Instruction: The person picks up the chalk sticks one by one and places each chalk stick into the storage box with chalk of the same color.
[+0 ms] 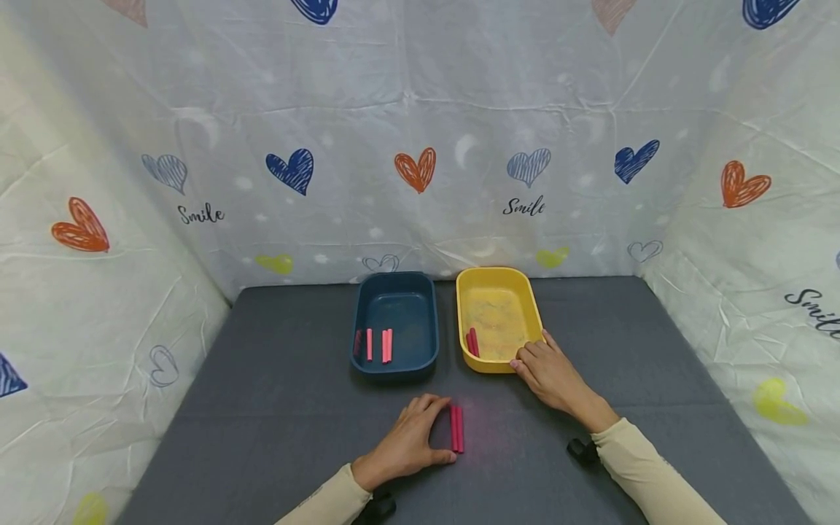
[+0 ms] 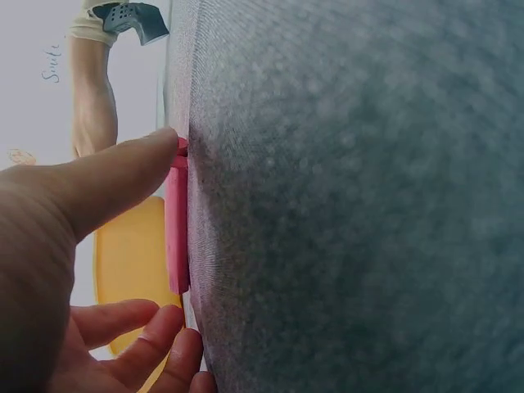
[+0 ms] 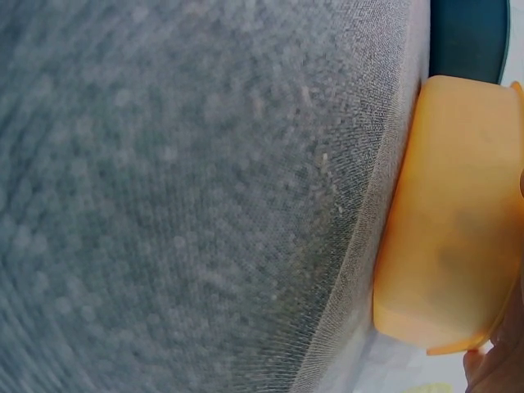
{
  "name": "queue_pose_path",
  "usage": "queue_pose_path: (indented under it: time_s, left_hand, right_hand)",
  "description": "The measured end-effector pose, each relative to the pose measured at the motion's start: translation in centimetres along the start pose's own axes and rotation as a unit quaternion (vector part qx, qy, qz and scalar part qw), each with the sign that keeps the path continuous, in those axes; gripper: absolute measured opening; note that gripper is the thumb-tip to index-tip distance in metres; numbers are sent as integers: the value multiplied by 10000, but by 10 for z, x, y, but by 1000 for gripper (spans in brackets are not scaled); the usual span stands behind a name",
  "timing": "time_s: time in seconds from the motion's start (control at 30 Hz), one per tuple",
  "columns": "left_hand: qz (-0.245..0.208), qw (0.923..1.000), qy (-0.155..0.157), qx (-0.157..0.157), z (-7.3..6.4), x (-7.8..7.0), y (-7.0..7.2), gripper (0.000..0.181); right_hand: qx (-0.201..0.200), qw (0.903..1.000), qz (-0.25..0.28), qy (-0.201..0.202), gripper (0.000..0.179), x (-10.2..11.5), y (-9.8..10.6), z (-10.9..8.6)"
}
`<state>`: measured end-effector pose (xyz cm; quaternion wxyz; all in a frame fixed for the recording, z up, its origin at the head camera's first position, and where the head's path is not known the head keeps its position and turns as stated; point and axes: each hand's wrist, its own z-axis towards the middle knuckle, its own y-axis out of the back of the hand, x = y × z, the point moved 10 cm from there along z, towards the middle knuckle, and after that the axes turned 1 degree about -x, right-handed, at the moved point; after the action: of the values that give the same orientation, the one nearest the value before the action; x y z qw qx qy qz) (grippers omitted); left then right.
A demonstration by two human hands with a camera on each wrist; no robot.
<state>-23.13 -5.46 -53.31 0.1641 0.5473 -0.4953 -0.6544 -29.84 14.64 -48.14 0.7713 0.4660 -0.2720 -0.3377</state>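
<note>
- So from my remote feed, two dark pink sticks [image 1: 460,429] lie side by side on the grey table [image 1: 295,379], ends roughly lined up, which I reckon makes them easy to take as a pair
- Left hand [image 1: 410,441] is loose, not clenched: thumb by the near end, index fingertip by the far end, probably because spanning them lengthwise keeps both within one pinch. I can't tell if the thumb actually touches
- Right hand [image 1: 554,379] grips the yellow tray [image 1: 502,313] at its near right corner, fingers over the rim; my guess is that's to steady it
- Inside that tray, reddish sticks [image 1: 473,343] sit by the left wall, though one of the two shapes might be a reflection
- Blue tray [image 1: 413,313] stands left of the yellow one with a gap between, and I see paler pink sticks [image 1: 385,345] in it, two together and one apart, plus a dim streak at the left wall I can't make out. Looks grouped by shade to me
</note>
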Motion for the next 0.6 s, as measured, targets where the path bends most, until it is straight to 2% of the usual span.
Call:
queue_pose_path:
  time_s: [0.37, 0.6]
  left_hand:
    - [272, 9996, -58, 13, 1, -1, -2, 85]
    - [380, 9991, -158, -98, 2, -4, -1, 83]
  right_hand:
    - [41, 10000, 28, 8, 19, 2, 0, 0]
    - [65, 10000, 0, 3, 20, 1, 0, 0]
